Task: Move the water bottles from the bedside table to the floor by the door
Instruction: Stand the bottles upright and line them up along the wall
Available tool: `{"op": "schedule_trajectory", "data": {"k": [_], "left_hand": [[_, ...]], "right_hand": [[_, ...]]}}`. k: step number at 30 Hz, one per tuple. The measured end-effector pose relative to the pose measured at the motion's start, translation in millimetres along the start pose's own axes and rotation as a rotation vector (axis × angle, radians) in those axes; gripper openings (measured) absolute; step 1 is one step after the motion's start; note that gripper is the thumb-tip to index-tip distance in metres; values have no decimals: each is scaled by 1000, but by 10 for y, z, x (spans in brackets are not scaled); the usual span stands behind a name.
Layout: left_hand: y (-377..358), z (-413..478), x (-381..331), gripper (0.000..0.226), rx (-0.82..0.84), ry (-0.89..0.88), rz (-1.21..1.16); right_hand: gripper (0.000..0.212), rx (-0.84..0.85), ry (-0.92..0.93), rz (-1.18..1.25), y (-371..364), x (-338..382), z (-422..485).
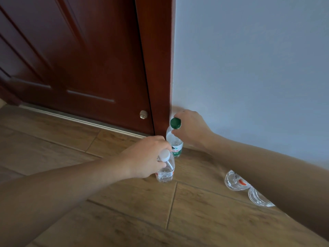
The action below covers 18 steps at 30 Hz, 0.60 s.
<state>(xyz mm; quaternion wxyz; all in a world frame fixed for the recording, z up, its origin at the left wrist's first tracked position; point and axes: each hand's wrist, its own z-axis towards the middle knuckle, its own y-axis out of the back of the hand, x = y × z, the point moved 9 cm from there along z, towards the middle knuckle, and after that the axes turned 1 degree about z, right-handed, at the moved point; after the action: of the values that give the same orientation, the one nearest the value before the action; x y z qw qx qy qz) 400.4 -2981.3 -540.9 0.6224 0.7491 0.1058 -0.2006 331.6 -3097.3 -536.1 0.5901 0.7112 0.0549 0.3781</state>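
The bottle with the green cap [176, 147] stands upright on the floor [124, 202], right in the corner where the door [80, 59] frame meets the wall [249, 68]. The right grip [190, 129] holds it at the neck, just under the cap. The bottle with the white cap [166, 172] is just beside it, a bit nearer to the person. It looks like it is on the floor too. The left grip [146, 157] holds it near the top, with fingers curled round the neck.

What could go wrong? I think a bottle could tip and roll if a grip lets go before it stands flat. The two held bottles are close, so one could bump the other. The right arm also reaches over two more bottles, and pulling it back low could knock them.

Count: four bottles. Two are held. One more [235, 180] and another [258, 198] sit by the wall, partly hidden by the arm. There are two grips and one door.
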Motion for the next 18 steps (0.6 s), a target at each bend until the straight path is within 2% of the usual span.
{"op": "schedule_trajectory", "data": {"k": [8,18], "left_hand": [[39,24,-150,23,14,-18,37],[94,333,-548,32,1,-88,53]], "right_hand": [[50,68,-37,-8,126,-181,-160],[42,174,-12,-60,414,-497,-602]]}}
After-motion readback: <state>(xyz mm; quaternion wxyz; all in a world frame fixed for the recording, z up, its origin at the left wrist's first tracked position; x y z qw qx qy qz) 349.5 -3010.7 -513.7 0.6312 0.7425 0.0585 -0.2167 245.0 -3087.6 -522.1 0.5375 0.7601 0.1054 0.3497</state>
